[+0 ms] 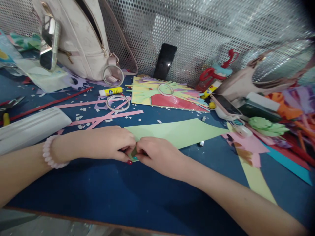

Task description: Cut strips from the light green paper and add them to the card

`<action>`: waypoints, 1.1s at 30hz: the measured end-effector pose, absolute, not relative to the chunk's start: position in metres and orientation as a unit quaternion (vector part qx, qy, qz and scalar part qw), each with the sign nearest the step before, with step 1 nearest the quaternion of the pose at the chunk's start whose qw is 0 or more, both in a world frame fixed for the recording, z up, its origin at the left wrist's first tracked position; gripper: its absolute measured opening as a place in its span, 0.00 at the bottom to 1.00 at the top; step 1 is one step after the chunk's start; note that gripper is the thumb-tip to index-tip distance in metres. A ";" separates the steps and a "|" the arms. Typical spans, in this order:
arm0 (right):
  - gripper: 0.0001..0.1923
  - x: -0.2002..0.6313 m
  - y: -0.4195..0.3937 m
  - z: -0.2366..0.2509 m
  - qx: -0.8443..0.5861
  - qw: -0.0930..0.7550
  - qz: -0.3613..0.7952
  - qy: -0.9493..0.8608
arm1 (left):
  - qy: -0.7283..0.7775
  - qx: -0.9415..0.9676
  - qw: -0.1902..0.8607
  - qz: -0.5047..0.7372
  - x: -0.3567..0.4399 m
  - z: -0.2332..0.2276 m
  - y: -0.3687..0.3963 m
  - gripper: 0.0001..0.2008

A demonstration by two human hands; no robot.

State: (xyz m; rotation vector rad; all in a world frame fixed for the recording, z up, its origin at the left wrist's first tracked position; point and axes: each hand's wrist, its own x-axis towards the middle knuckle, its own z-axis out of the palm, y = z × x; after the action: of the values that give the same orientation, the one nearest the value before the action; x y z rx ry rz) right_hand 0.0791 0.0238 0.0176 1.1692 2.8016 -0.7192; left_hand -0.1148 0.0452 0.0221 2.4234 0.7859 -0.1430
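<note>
A pale green sheet of paper (169,132) lies on the blue table, its right end cut to a point. Both hands meet at its near left corner. My left hand (115,144), a beaded bracelet on its wrist, pinches the paper's edge between thumb and fingers. Right beside it, my right hand (155,152) pinches the same edge with curled fingers. The bit of paper between the fingertips is mostly hidden; whether it is folded I cannot tell. Beyond the hands lie pink paper strips (123,114), a tape roll (117,103) and a glue stick (110,91).
Fringed paper strips lie on a yellow and red sheet (169,102), with another tape roll (165,89) on top. A backpack (81,42), a black phone (165,60) and red scissors (209,77) stand along the mesh wall. Paper scraps (248,144) crowd the right.
</note>
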 end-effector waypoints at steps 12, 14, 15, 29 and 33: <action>0.04 0.079 0.023 0.020 0.375 0.011 -0.240 0.896 | 0.283 0.901 0.325 -0.049 -0.117 0.028 0.047 0.04; 0.03 0.079 0.023 0.021 0.376 0.013 -0.239 0.895 | 0.286 0.904 0.314 -0.054 -0.116 0.029 0.045 0.04; 0.03 0.079 0.023 0.021 0.377 0.015 -0.238 0.895 | 0.285 0.905 0.311 -0.055 -0.115 0.028 0.045 0.04; 0.04 0.080 0.023 0.020 0.378 0.009 -0.241 0.894 | 0.283 0.901 0.324 -0.052 -0.116 0.024 0.047 0.05; 0.04 0.079 0.022 0.021 0.379 0.011 -0.237 0.894 | 0.284 0.898 0.330 -0.062 -0.116 0.026 0.049 0.04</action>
State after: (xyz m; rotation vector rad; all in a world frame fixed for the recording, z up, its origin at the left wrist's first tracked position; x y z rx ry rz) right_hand 0.0791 0.0225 0.0208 1.1817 2.7907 -0.7406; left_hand -0.1164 0.0487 0.0265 2.3491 0.7435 -0.1610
